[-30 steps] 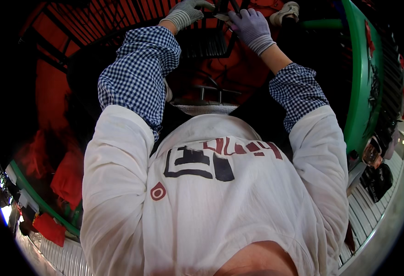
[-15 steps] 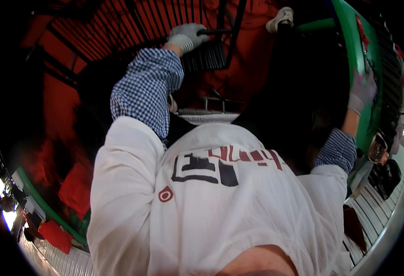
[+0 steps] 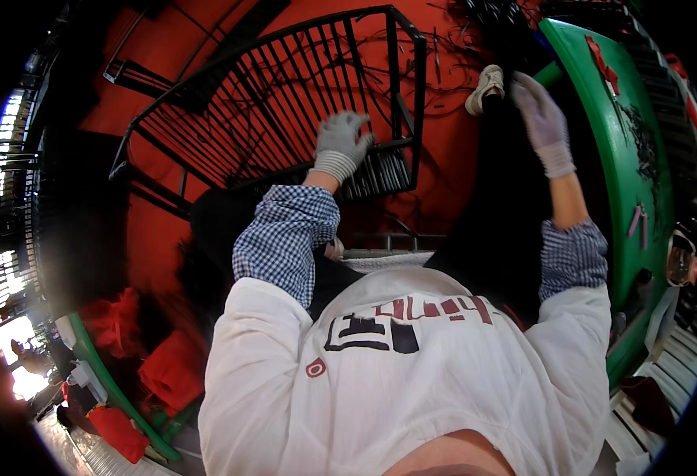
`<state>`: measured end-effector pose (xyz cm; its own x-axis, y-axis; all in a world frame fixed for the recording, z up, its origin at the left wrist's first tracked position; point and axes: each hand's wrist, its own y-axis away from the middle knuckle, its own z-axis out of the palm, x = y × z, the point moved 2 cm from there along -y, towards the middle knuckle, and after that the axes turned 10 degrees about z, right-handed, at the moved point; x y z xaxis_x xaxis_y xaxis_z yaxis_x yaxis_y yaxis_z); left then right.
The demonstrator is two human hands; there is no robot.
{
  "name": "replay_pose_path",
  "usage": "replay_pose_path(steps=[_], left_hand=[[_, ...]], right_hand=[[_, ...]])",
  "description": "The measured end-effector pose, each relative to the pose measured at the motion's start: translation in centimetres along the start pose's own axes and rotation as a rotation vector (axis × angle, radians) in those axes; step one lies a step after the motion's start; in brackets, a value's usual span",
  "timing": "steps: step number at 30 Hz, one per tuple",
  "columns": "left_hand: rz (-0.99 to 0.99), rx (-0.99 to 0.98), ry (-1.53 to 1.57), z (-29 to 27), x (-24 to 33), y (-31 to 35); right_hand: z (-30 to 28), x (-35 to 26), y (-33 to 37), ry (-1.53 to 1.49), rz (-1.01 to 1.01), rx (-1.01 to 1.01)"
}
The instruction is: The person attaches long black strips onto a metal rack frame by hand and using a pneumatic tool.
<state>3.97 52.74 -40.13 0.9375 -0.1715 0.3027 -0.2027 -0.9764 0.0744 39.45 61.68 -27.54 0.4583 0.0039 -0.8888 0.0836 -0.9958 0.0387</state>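
My left hand (image 3: 342, 143), in a grey glove with a ribbed cuff, hovers over a black metal rack (image 3: 261, 75) of thin parallel bars. Its fingers are bent and apart, and nothing shows between them. Just below that hand, a bundle of black strips (image 3: 378, 176) fills the rack's near right corner. My right hand (image 3: 540, 123), in a pale lilac glove, is raised beside the green table (image 3: 594, 103) with fingers stretched out, slightly blurred. It appears to hold nothing. On that table lies a pile of thin black pieces (image 3: 643, 147).
A red item (image 3: 602, 65) and pink pieces (image 3: 638, 224) lie on the green table. Black strips (image 3: 487, 16) are scattered over the red floor (image 3: 451, 151). Red bags (image 3: 172, 373) sit at lower left by another green table edge (image 3: 110, 385). A shoe (image 3: 485, 89) shows at the top.
My right hand has come off the green table and swung left. My left hand has let go of the dark bar that it gripped. The view has shifted, showing more of the rack.
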Motion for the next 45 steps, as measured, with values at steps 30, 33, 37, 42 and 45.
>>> replay_pose_path(steps=[30,33,37,42,45], left_hand=[[-0.128,-0.186,-0.265,-5.6,-9.0,0.1],[-0.037,-0.021,-0.307,-8.1,-8.9,-0.2],[-0.145,0.054,-0.130,-12.7,-5.2,-0.2],[-0.148,0.056,-0.104,-11.5,-6.0,-0.3],[0.021,0.024,-0.284,-8.7,-8.1,-0.8]], right_hand=[[20.9,2.1,-12.3,-0.125,0.306,-0.076],[21.2,3.3,-9.2,0.836,-0.081,0.264],[24.9,5.6,-0.6,1.043,-0.612,-0.126],[30.2,11.3,9.5,1.002,-0.471,-0.329],[31.3,12.2,7.7,0.768,-0.090,-0.328]])
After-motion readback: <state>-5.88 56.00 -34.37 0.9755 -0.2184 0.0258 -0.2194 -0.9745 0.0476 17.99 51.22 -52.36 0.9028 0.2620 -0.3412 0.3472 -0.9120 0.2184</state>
